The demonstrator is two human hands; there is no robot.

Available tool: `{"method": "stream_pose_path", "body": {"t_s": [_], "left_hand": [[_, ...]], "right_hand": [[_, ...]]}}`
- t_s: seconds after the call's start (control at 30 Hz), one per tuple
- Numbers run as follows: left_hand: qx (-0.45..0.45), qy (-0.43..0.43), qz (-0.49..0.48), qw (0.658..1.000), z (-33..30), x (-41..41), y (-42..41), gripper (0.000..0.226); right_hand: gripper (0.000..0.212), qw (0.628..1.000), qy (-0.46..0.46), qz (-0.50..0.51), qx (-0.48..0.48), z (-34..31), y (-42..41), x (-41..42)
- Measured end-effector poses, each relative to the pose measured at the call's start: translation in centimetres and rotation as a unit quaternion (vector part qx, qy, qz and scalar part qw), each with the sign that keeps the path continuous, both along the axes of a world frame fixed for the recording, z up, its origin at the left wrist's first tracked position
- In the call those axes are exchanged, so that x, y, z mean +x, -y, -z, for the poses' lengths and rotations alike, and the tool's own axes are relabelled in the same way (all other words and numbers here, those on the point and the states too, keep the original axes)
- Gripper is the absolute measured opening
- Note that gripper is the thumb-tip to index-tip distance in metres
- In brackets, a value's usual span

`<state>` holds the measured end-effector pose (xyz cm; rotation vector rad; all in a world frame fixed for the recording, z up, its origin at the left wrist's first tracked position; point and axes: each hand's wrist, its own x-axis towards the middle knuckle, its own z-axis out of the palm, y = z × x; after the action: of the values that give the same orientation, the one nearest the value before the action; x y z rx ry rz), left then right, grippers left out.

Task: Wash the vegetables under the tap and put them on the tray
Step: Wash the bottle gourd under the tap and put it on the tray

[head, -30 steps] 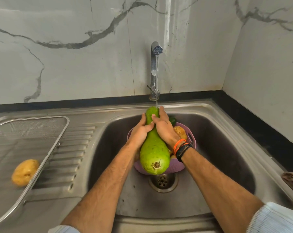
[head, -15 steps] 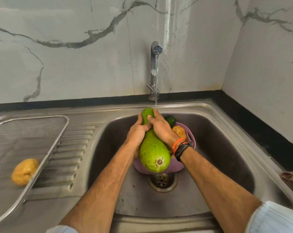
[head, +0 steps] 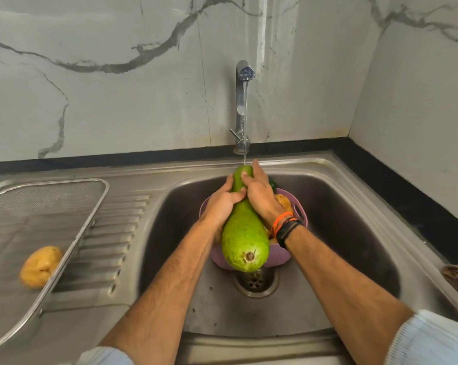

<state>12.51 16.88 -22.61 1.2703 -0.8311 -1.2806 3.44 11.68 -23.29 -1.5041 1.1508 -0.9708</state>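
Potato (head: pixel 40 267) on tray (head: pixel 101 192), lower left. We rinse gourd (head: pixel 245 241) mid-frame, left hand (head: pixel 221 206) and right hand (head: pixel 260 194) gripping neck; more in basket (head: pixel 300 216).

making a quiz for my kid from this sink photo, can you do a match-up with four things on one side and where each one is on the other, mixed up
Things:
1. gourd
2. potato
3. basket
4. tap

Places:
A. on the mesh tray at the left
B. at the wall behind the sink
C. held in both hands, left hand and right hand, under the water
D. inside the sink, above the drain

Pairs: 1-C, 2-A, 3-D, 4-B
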Motion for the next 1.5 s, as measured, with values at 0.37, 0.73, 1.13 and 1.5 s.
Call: {"method": "stream_pose_path", "body": {"t_s": [0.37,0.73,1.13,1.5], "left_hand": [[0.006,-0.011,-0.004,1.0,-0.2,0.2,-0.3,0.067],[0.015,0.002,0.001,1.0,0.0,-0.3,-0.1,0.073],[0.014,-0.053,-0.021,0.998,0.5,1.6,0.0,0.053],[-0.003,-0.117,-0.058,0.991,1.1,0.4,0.2,0.039]], "right_hand": [[0.059,1.0,0.0,-0.011,-0.004,-0.2,-0.6,0.2],[0.068,0.999,-0.005,-0.02,0.034,-1.0,-1.0,0.0],[0.096,0.998,-0.027,-0.014,0.058,-0.2,-0.2,0.2],[0.051,0.983,0.137,0.006,0.121,-1.0,0.2,0.0]]}}
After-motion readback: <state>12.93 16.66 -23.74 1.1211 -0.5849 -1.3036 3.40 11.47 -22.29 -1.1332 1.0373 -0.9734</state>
